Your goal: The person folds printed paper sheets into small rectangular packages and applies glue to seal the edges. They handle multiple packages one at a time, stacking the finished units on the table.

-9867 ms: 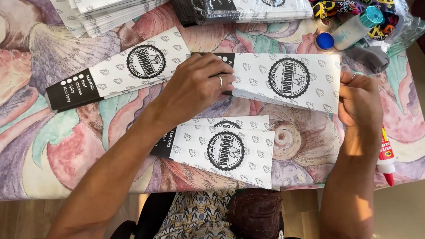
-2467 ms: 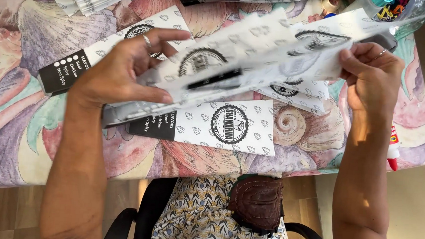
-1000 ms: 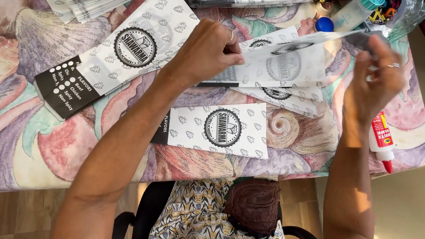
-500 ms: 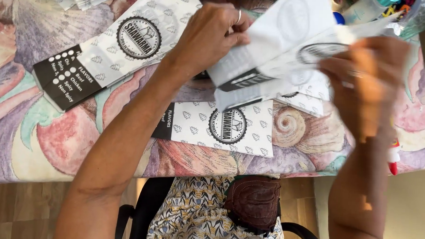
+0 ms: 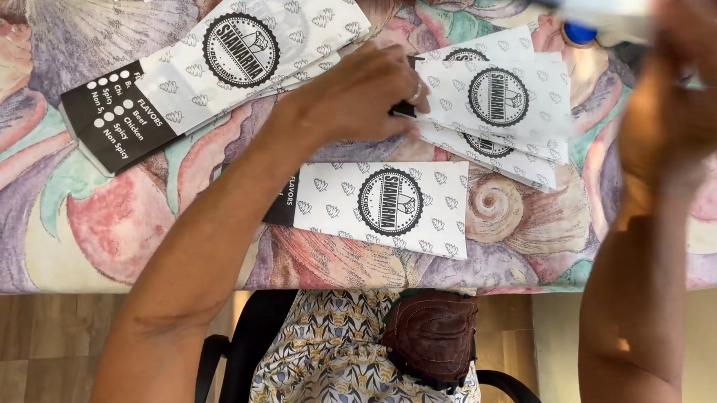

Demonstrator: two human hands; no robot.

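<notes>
Head view: left hand (image 5: 356, 95) fingertips press paper sleeves (image 5: 494, 102).

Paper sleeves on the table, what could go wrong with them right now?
1. The left hand presses only one end of the small stack of sleeves. The sheets are already fanned out, so they may slip further out of line.
2. The right hand is raised and blurred above that stack, and it could knock a sheet askew.
3. The single sleeve lies near the table edge and might slide off.
</notes>
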